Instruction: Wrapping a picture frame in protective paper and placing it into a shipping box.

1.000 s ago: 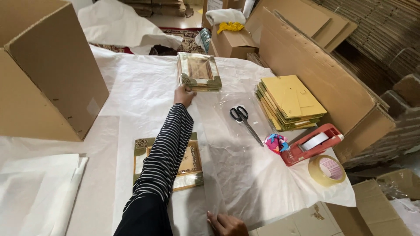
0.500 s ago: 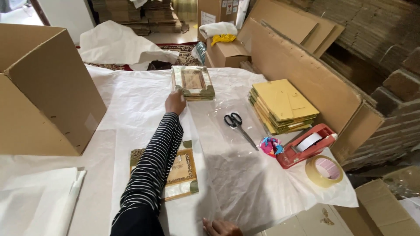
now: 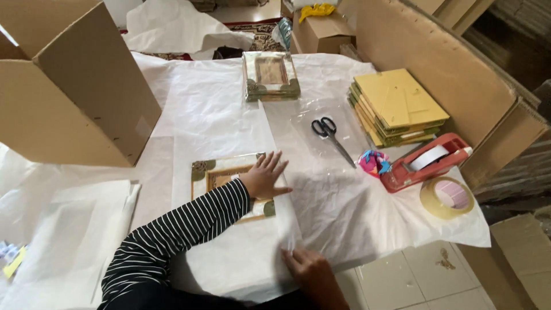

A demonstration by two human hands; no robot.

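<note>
While a white-covered table [image 3: 206, 97] is viewed from above, the left hand [image 3: 265, 177], on a black-and-white striped sleeve [image 3: 178, 232], is seen laid flat with fingers spread on a gold-cornered picture frame [image 3: 229, 186]. That frame lies face up on a sheet of white wrapping paper [image 3: 235, 252] near the table's near edge, a little left of centre. The right hand [image 3: 304, 267] is placed at the near edge, where the corner of the paper is pinched between its fingertips. Neither hand is closed around the frame; it is only pressed down. A second, similar frame [image 3: 271, 76] rests towards the far edge. Black-handled scissors [image 3: 332, 135] lie on a clear plastic sheet right of centre, with a stack of yellow-backed frames [image 3: 397, 106] just beyond them by the right edge. A red tape dispenser [image 3: 426, 162] and a loose roll of tape [image 3: 446, 197] sit at the near right corner, the roll partly overhanging. A large open cardboard box [image 3: 74, 92] stands at the left edge. As a judgement, the thin paper could be torn or creased if its corner is pulled sharply against the frame's metal corners, and the frame could be slid off square if the flat hand's pressure is eased. The overhanging roll could be knocked to the tiled floor [image 3: 413, 278] by a tug on the table covering.
</note>
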